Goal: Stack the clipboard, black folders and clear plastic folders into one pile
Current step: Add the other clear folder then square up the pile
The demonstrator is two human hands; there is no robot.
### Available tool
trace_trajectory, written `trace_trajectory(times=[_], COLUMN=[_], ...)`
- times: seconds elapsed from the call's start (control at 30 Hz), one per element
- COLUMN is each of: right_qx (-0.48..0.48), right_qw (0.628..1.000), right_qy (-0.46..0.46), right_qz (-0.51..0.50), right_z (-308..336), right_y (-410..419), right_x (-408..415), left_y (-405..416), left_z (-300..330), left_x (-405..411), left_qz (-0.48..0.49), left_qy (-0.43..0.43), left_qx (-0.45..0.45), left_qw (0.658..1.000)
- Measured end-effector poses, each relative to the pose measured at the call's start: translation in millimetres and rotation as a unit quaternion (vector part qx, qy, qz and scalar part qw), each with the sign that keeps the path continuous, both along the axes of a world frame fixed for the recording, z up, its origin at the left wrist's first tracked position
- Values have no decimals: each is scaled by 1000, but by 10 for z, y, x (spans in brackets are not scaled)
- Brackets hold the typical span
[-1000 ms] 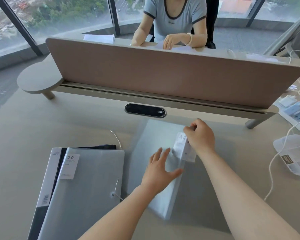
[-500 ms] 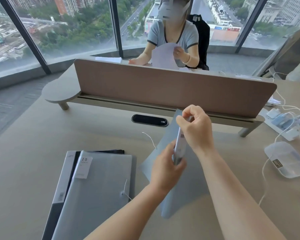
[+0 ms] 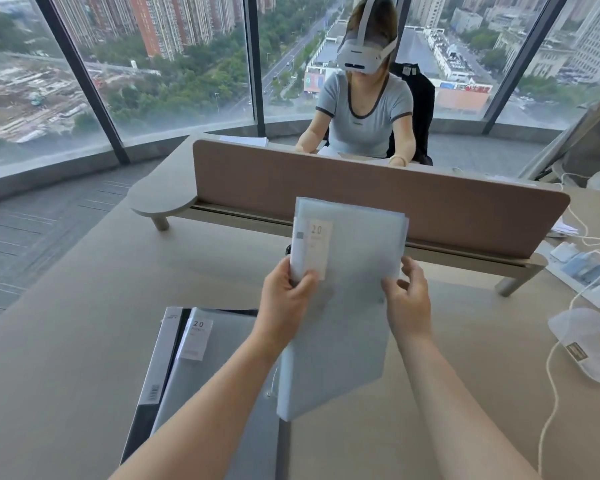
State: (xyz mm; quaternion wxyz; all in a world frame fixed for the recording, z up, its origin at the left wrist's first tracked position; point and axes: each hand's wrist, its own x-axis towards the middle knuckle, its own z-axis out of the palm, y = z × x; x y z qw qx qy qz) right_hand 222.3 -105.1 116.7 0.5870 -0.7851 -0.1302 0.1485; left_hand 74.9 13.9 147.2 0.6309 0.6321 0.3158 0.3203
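Observation:
A clear plastic folder (image 3: 350, 265) with a white "20" label is lifted off the table, its front face turned toward me. My left hand (image 3: 286, 299) grips its left edge at the label. My right hand (image 3: 407, 301) holds its right edge with the fingers curled around it. Below and to the left, a pile (image 3: 205, 372) lies on the table: another clear folder with a "20" label on top, and a black folder (image 3: 153, 386) with a white spine strip under it. My left forearm hides part of the pile. I see no clipboard.
A brown divider screen (image 3: 378, 199) crosses the table just beyond the folder. A person with a headset sits behind it. At the right lie a clear plastic case (image 3: 589, 344), white cables and a power strip (image 3: 582, 268).
The folder went from lying flat on the table to edge-on, then up with its face toward me. My left hand took its left edge. The view tilted upward.

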Motion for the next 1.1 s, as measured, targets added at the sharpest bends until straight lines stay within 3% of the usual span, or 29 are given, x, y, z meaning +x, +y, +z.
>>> trace_trajectory(times=[0.1,0.47,0.63,0.83,0.93,1.0,1.1], right_qx=[-1,4,-108,-245,-266,-281,-325], right_qw=[996,977,961,928,920,914,903], right_qy=[79,182,207,211,200,207,193], right_qz=[30,109,146,186,208,206,205], right_z=[-198,-779,-1100,-1485,-1658,-1605,-1488], right_y=[-74,-158,-198,-300,-346,-340,-328], right_x=[-66,-323,-445,-630,-727,-816,-903], left_y=[184,499,558,588,530,460,296], left_z=[12,-662,-1100,-1508,-1577,-1617,-1636], left_x=[-127,-597,-788,-921,-962,-979,-989], left_qz=[6,75,120,120,90,66,39], left_qy=[-14,72,128,225,298,355,460], left_qx=[-54,-191,-194,-144,-86,-41,73], left_qw=[998,976,965,956,946,932,884])
